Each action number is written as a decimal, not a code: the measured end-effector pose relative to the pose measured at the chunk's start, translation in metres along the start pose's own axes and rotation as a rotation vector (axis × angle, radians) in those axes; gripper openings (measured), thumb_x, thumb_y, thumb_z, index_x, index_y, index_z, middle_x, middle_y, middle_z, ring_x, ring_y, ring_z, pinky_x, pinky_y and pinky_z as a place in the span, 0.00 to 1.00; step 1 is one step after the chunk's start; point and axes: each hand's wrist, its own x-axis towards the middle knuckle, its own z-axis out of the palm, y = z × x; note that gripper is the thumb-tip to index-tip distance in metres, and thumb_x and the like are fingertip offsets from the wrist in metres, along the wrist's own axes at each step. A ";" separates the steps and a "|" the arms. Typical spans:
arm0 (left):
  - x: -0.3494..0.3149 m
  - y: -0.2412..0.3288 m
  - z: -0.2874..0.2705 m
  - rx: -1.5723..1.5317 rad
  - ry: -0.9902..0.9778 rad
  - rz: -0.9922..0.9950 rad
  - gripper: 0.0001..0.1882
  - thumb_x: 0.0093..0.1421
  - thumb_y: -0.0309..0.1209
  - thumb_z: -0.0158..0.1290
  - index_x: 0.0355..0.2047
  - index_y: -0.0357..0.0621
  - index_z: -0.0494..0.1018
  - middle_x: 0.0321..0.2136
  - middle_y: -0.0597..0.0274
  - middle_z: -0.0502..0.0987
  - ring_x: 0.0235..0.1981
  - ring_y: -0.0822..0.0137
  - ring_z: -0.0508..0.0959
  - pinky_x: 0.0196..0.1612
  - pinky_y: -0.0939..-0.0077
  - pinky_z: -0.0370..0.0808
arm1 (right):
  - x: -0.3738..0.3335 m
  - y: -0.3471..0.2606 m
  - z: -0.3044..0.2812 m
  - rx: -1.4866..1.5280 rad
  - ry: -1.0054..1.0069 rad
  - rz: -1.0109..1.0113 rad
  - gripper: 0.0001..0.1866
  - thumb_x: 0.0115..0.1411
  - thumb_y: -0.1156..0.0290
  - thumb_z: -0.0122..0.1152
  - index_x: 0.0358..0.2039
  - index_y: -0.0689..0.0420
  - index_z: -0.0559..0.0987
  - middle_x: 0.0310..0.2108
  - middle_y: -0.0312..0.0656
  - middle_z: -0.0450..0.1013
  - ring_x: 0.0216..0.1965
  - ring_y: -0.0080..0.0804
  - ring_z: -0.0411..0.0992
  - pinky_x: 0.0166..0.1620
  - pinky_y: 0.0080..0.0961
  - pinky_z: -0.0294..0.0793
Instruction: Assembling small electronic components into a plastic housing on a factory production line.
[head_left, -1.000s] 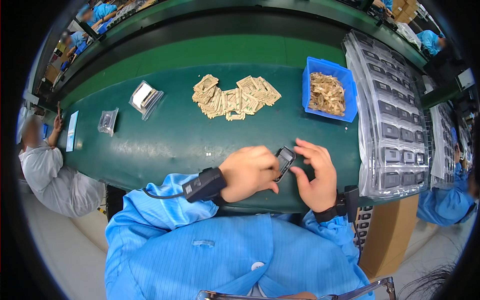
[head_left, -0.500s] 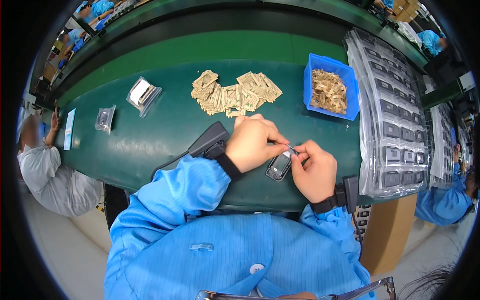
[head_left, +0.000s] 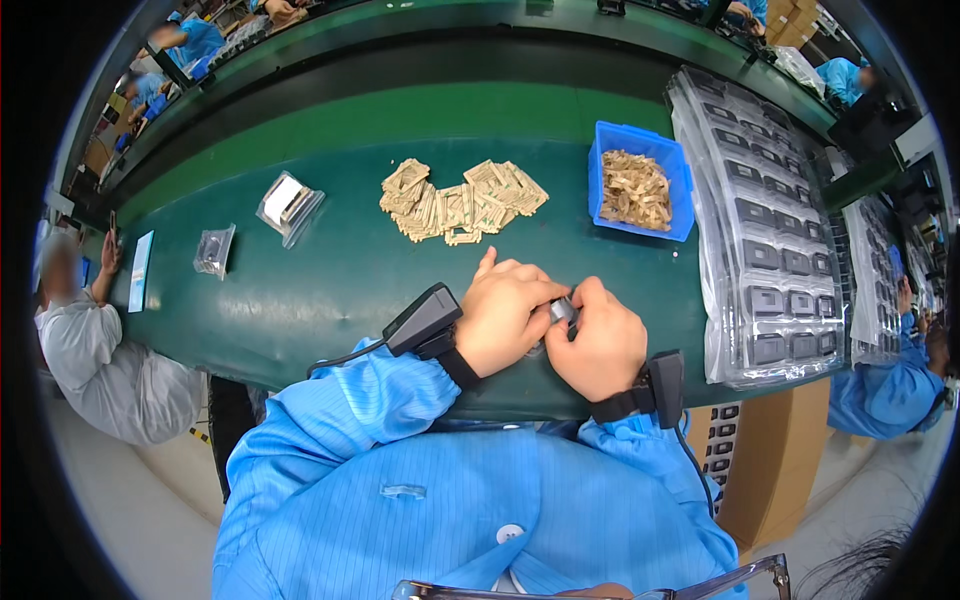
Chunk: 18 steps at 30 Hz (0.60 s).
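Observation:
Close to the near edge of the green table, both hands grip a small dark grey plastic housing [head_left: 563, 310], mostly hidden by the fingers. My left hand [head_left: 503, 312] pinches its upper left side between thumb and fingers. On the other side, my right hand [head_left: 600, 338] has its thumb and curled fingers pressed on it. Beyond the hands lies a loose heap of flat beige frame-shaped pieces [head_left: 465, 205]. A blue bin [head_left: 640, 231] behind my right hand contains many thin tan strips [head_left: 635, 188].
Stacked clear trays of dark housings [head_left: 765, 250] stand along the right. Two clear bags, one with a white label [head_left: 285, 200] and a smaller one [head_left: 213, 251], lie left, near a pale blue sheet [head_left: 141, 272]. A person in white [head_left: 115, 375] sits at far left.
The housing, earlier showing its open face with a grey window, is now turned and largely covered by my fingers. My right hand has moved left and closed in around it.

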 end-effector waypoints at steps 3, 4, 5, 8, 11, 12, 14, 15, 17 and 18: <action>0.013 -0.004 -0.001 -0.072 0.050 0.087 0.12 0.56 0.25 0.56 0.41 0.44 0.81 0.34 0.59 0.80 0.39 0.56 0.79 0.54 0.52 0.70 | 0.012 0.010 -0.006 0.157 -0.029 -0.036 0.11 0.48 0.74 0.64 0.32 0.58 0.72 0.25 0.45 0.73 0.22 0.44 0.74 0.26 0.40 0.72; 0.019 -0.002 -0.003 -0.143 0.085 0.111 0.12 0.56 0.24 0.57 0.41 0.44 0.81 0.33 0.58 0.80 0.37 0.56 0.80 0.49 0.59 0.75 | 0.015 0.013 -0.010 0.334 -0.024 -0.045 0.11 0.50 0.75 0.64 0.33 0.58 0.72 0.25 0.46 0.73 0.22 0.43 0.75 0.25 0.39 0.72; 0.025 0.001 -0.007 -0.141 0.093 0.120 0.12 0.56 0.24 0.57 0.41 0.44 0.81 0.33 0.58 0.80 0.37 0.56 0.80 0.49 0.59 0.75 | 0.016 0.016 -0.017 0.451 -0.083 0.009 0.08 0.58 0.77 0.61 0.38 0.59 0.73 0.29 0.44 0.76 0.21 0.32 0.75 0.23 0.28 0.72; 0.043 0.026 -0.032 -0.339 0.198 0.140 0.13 0.57 0.26 0.60 0.44 0.41 0.80 0.36 0.55 0.82 0.37 0.62 0.81 0.39 0.71 0.77 | 0.025 0.019 -0.043 1.160 -0.142 0.202 0.08 0.64 0.79 0.55 0.45 0.60 0.73 0.33 0.41 0.78 0.22 0.23 0.75 0.23 0.17 0.70; 0.072 0.035 -0.045 -0.467 0.214 0.083 0.09 0.60 0.28 0.61 0.40 0.38 0.82 0.36 0.55 0.82 0.38 0.67 0.81 0.40 0.77 0.77 | 0.038 0.023 -0.058 1.146 0.093 0.093 0.10 0.68 0.78 0.50 0.48 0.62 0.72 0.36 0.43 0.78 0.25 0.21 0.76 0.25 0.13 0.72; 0.077 0.037 -0.043 -0.466 0.222 0.101 0.09 0.60 0.28 0.61 0.40 0.38 0.82 0.36 0.55 0.82 0.38 0.67 0.81 0.40 0.77 0.77 | 0.041 0.022 -0.063 1.141 0.138 0.069 0.09 0.68 0.77 0.50 0.48 0.62 0.72 0.37 0.44 0.78 0.26 0.22 0.76 0.26 0.13 0.72; 0.089 0.043 -0.042 -0.710 0.169 0.029 0.09 0.61 0.28 0.60 0.41 0.38 0.82 0.36 0.56 0.82 0.40 0.69 0.81 0.42 0.78 0.77 | 0.046 0.027 -0.064 1.161 0.171 0.046 0.09 0.68 0.77 0.51 0.47 0.63 0.71 0.37 0.44 0.79 0.26 0.22 0.77 0.26 0.13 0.73; 0.092 0.046 -0.044 -0.710 0.146 0.087 0.10 0.61 0.26 0.60 0.43 0.38 0.82 0.36 0.57 0.82 0.41 0.70 0.80 0.44 0.78 0.77 | 0.047 0.030 -0.063 1.186 0.193 0.041 0.08 0.68 0.77 0.51 0.47 0.63 0.71 0.37 0.45 0.79 0.27 0.23 0.77 0.27 0.13 0.73; 0.097 0.045 -0.037 -0.773 0.111 0.083 0.13 0.60 0.23 0.59 0.46 0.39 0.80 0.40 0.58 0.81 0.42 0.71 0.80 0.44 0.78 0.77 | 0.050 0.035 -0.059 1.202 0.226 0.024 0.08 0.68 0.77 0.51 0.47 0.63 0.71 0.37 0.45 0.79 0.27 0.23 0.77 0.27 0.13 0.73; 0.100 0.042 -0.034 -0.735 0.108 0.096 0.14 0.60 0.22 0.58 0.48 0.39 0.79 0.41 0.58 0.81 0.43 0.71 0.79 0.44 0.77 0.77 | 0.051 0.038 -0.055 1.220 0.252 0.021 0.08 0.68 0.77 0.52 0.47 0.63 0.70 0.37 0.45 0.78 0.27 0.23 0.77 0.27 0.13 0.73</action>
